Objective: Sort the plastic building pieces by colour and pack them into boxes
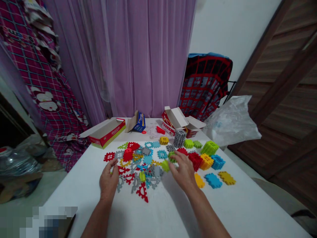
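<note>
My left hand [108, 180] is at the left edge of a spread of toothed plastic building pieces, its fingers curled toward the thumb. A sliver of a lime green building piece [112, 171] shows between them; the rest is hidden. My right hand [184, 168] reaches over the right side of the spread, thumb and fingers apart. Just at its fingertips is a green square building piece [171, 156]; whether they touch I cannot tell. Below it lies a lime piece [165, 165]. Between my hands are red, grey, blue and yellow pieces, including a red triangle [142, 192] nearest me.
Stacks of pieces stand at right: grey [179, 138], lime [209, 148], red [195, 160], yellow [206, 161] and blue [218, 162]. Opened boxes, red-green [107, 134], blue [140, 122] and red [168, 124], line the back of the white table [138, 218]. A plastic bag [229, 122] is at right.
</note>
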Demonstrator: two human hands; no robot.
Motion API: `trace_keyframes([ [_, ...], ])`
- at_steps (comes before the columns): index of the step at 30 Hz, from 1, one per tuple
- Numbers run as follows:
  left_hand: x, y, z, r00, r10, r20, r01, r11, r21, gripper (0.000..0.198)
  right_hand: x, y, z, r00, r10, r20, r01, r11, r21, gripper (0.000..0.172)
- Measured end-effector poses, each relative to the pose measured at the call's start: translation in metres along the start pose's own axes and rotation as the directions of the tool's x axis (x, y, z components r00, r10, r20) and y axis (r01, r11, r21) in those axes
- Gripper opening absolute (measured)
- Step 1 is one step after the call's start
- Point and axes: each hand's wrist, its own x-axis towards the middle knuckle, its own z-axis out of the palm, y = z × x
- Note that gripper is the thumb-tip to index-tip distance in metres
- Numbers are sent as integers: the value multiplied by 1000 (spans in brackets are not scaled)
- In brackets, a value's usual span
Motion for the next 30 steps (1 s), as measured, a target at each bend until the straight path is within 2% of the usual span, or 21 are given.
trace_keyframes([
  [4, 2, -2, 2, 995, -99, 30, 103, 980, -173, 37, 23, -53, 30, 960, -144, 239, 125, 988, 91, 26],
  [8, 4, -5, 3, 989, -145, 27, 147, 954, -262, 35, 65, -92, 61, 902, -171, 397, 180, 984, 15, 33],
  [11, 5, -8, 3, 989, -149, 18, 149, 951, -272, 35, 92, -108, 83, 865, -176, 471, 235, 970, -68, 40],
  [14, 5, -10, 4, 988, -152, 9, 149, 953, -263, 37, 106, -117, 102, 831, -204, 518, 280, 957, -72, 45],
  [17, 5, -13, 5, 988, -157, 8, 153, 955, -253, 38, 112, -122, 115, 797, -205, 568, 297, 952, -72, 37],
  [21, 5, -15, 7, 984, -177, 21, 177, 948, -266, 40, 112, -124, 118, 798, -182, 574, 258, 965, -52, 18],
  [27, 3, -11, 8, 987, -163, 4, 157, 948, -277, 39, 98, -111, 103, 874, -133, 468, 100, 991, 95, 26],
  [29, 2, -9, 7, 992, -125, -16, 118, 965, -233, 39, 83, -101, 94, 877, -103, 469, -3, 975, 221, 27],
  [30, 1, -9, 6, 994, -103, -28, 96, 976, -195, 38, 73, -95, 88, 877, -83, 474, -91, 939, 333, 29],
])
